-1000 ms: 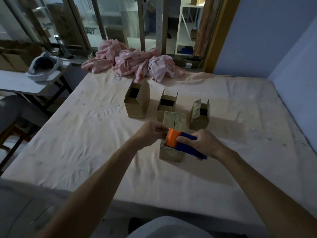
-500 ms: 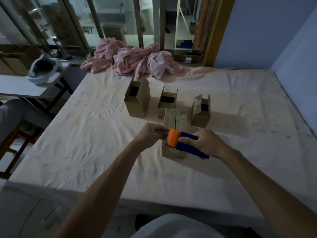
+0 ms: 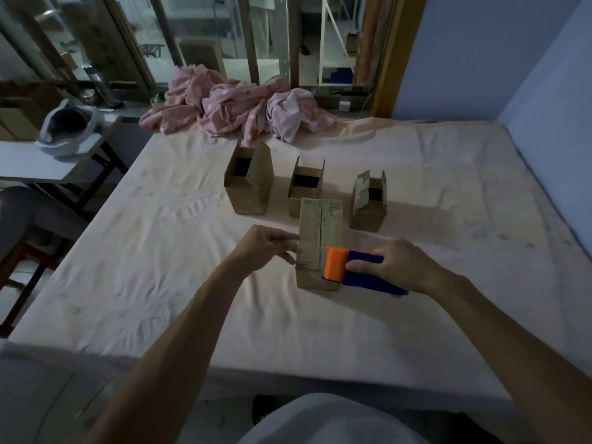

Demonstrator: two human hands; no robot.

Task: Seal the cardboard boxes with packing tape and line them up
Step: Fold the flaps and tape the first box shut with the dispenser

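Note:
A closed cardboard box (image 3: 317, 232) stands near the middle of the sheet-covered bed (image 3: 160, 251), its top flaps folded together. My left hand (image 3: 264, 248) touches the box's left edge with its fingertips. My right hand (image 3: 397, 265) grips an orange and blue tape dispenser (image 3: 349, 267), whose orange head sits at the box's near right corner. Behind stand three open boxes in a row: a taller left one (image 3: 248, 187), a middle one (image 3: 304, 184) and a right one (image 3: 368, 200).
A crumpled pink cloth (image 3: 237, 107) lies at the bed's far edge by the window. A small white table (image 3: 48, 155) with a bag on it stands to the left. A blue wall (image 3: 528, 75) bounds the right side.
The dispenser has slid toward me from the box top to its near right corner. My left hand has shifted from the top to the box's left edge, uncovering the flaps.

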